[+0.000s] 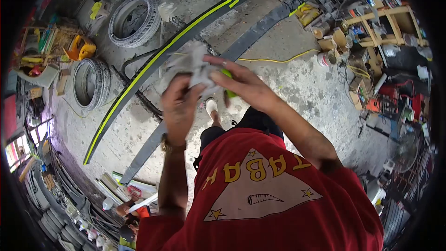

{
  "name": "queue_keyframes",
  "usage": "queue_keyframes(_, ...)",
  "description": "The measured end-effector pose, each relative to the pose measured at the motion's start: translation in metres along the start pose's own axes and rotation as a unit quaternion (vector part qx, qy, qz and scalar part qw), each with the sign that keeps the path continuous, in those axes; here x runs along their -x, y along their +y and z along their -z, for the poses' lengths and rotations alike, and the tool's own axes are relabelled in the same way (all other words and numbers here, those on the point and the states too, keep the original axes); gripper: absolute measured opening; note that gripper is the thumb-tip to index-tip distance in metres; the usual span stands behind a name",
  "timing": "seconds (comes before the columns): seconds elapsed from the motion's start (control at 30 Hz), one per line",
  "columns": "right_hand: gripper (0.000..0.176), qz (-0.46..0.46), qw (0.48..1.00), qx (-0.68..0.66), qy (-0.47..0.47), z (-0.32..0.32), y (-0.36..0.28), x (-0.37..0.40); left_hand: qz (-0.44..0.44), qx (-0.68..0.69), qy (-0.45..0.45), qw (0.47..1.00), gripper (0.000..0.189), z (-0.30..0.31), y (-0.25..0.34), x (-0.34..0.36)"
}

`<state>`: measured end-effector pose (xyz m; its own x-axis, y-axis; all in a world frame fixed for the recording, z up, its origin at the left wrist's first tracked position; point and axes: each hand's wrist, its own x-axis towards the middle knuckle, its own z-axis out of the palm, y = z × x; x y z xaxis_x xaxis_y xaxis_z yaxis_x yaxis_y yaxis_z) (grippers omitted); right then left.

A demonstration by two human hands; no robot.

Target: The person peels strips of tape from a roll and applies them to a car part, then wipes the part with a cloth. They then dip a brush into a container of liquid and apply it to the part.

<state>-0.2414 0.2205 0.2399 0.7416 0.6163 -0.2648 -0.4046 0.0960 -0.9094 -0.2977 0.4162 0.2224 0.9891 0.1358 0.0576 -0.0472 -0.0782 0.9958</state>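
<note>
A whitish crumpled cloth (196, 65), blurred by motion, is between my hands in front of my body. My left hand (177, 104) has its fingers closed on the cloth's lower left edge. My right hand (242, 82) reaches in from the right, its fingers around a small bright green item (229, 91) and close against the cloth. What the green item is cannot be made out. Beyond the hands a long curved dark strip (155, 62) with a yellow-green band crosses the view, and a straight grey bar (253, 34) runs diagonally beneath the hands.
Two dusty tires (151, 21) stand at the upper left near a yellow container (82, 48). A yellow cord (278, 60) lies on the concrete floor. Wooden racks (392, 14) and cans fill the right side. Another person (134, 211) is at the lower left.
</note>
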Motion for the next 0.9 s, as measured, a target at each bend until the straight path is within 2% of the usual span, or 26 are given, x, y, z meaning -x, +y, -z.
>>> queue_keyframes(0.03, 0.063, 0.01, 1.0, 0.011, 0.023, 0.01, 0.0, -0.015, -0.036, -0.012, 0.017, 0.999, 0.018, -0.027, -0.006, -0.014)
queue_keyframes(0.07, 0.061, 0.018, 0.998, 0.022, 0.047, 0.022, -0.002, -0.025, -0.032, -0.016, 0.026, 0.999, 0.018, -0.048, -0.004, -0.025)
queue_keyframes(0.1, 0.054, 0.03, 0.997, -0.02, 0.07, 0.036, -0.012, -0.032, -0.105, -0.124, 0.073, 0.984, 0.019, -0.069, 0.01, -0.04)
queue_keyframes(0.13, 0.054, 0.026, 0.997, -0.023, 0.067, 0.048, -0.023, -0.038, -0.176, -0.23, 0.115, 0.95, 0.021, -0.092, 0.016, -0.056)
queue_keyframes(0.2, 0.051, 0.112, 0.981, -0.004, 0.157, 0.067, -0.036, -0.047, -0.185, -0.222, 0.136, 0.948, 0.022, -0.135, 0.006, -0.084)
queue_keyframes(0.23, 0.048, 0.201, 0.967, -0.005, 0.154, 0.082, -0.031, -0.065, -0.2, -0.21, 0.157, 0.944, 0.023, -0.152, 0.002, -0.092)
queue_keyframes(0.27, 0.048, 0.196, 0.968, -0.012, 0.158, 0.098, -0.028, -0.072, -0.195, -0.214, 0.15, 0.946, 0.023, -0.161, 0.0, -0.097)
queue_keyframes(0.33, 0.038, 0.152, 0.98, 0.038, 0.119, 0.124, -0.036, -0.084, -0.193, -0.334, 0.154, 0.91, 0.021, -0.166, -0.003, -0.112)
queue_keyframes(0.4, 0.035, 0.151, 0.98, 0.078, 0.098, 0.134, -0.041, -0.092, -0.187, -0.351, 0.173, 0.901, 0.015, -0.166, 0.004, -0.113)
queue_keyframes(0.47, 0.042, 0.055, 0.994, 0.017, 0.093, 0.126, -0.044, -0.1, -0.081, -0.322, 0.222, 0.917, 0.015, -0.161, 0.015, -0.109)
queue_keyframes(0.5, 0.045, -0.007, 0.996, -0.029, 0.082, 0.12, -0.051, -0.101, -0.131, -0.368, 0.239, 0.889, 0.017, -0.15, 0.015, -0.106)
queue_keyframes(0.53, 0.045, -0.006, 0.997, -0.03, 0.07, 0.112, -0.051, -0.103, -0.131, -0.374, 0.248, 0.884, 0.017, -0.143, 0.015, -0.1)
queue_keyframes(0.6, 0.04, 0.093, 0.994, 0.043, 0.024, 0.092, -0.044, -0.106, -0.027, -0.118, 0.335, 0.934, 0.019, -0.133, 0.017, -0.084)
queue_keyframes(0.63, 0.041, 0.186, 0.982, 0.011, 0.018, 0.07, -0.034, -0.111, -0.023, -0.168, 0.354, 0.92, 0.031, -0.133, 0.03, -0.078)
queue_keyframes(0.67, 0.041, 0.184, 0.983, 0.011, 0.003, 0.052, -0.023, -0.111, -0.068, -0.279, 0.353, 0.891, 0.04, -0.123, 0.021, -0.071)
queue_keyframes(0.73, 0.042, 0.154, 0.988, 0.017, -0.022, 0.015, -0.014, -0.101, -0.115, -0.309, 0.354, 0.875, 0.042, -0.12, 0.005, -0.047)
queue_keyframes(0.77, 0.042, 0.08, 0.996, 0.018, -0.045, 0.001, -0.011, -0.101, -0.097, -0.32, 0.345, 0.877, 0.042, -0.112, 0.003, -0.028)
queue_keyframes(0.8, 0.047, 0.15, 0.985, 0.08, -0.037, -0.009, 0.003, -0.108, -0.078, -0.327, 0.337, 0.88, 0.041, -0.106, 0.002, -0.008)
queue_keyframes(0.87, 0.049, 0.147, 0.974, 0.169, -0.017, -0.024, 0.012, -0.107, -0.069, -0.363, 0.34, 0.865, 0.038, -0.097, 0.017, 0.037)
queue_keyframes(0.9, 0.052, 0.104, 0.988, 0.093, -0.064, -0.034, 0.025, -0.112, -0.051, -0.328, 0.309, 0.891, 0.037, -0.091, 0.022, 0.061)
